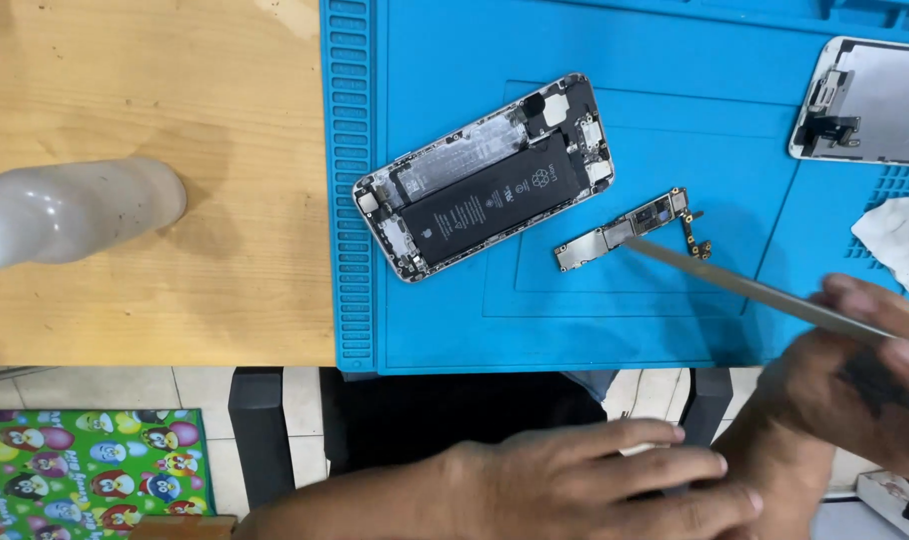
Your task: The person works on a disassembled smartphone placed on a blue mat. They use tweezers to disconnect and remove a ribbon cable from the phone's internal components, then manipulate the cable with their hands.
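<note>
One tool only: right hand (860, 375) pinching slim metal tweezers (735, 283), tip on logic board (625, 232) mid-mat, toward blue mat (455, 330) right half; left hand (585, 480) flat, seemingly empty. Best kept light, low-angled.

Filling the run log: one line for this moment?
right hand: holds metal tweezers on small logic board | left hand: empty | blue mat

This looks like a small phone repair bench. A blue repair mat (675, 60) with ribbed edges and shallow trays covers part of a wooden table (155, 90). On it lie an opened phone (485, 175) with its battery bare, a loose circuit board (625, 230), and what is probably a detached screen (870, 100), partly cut off.
</note>
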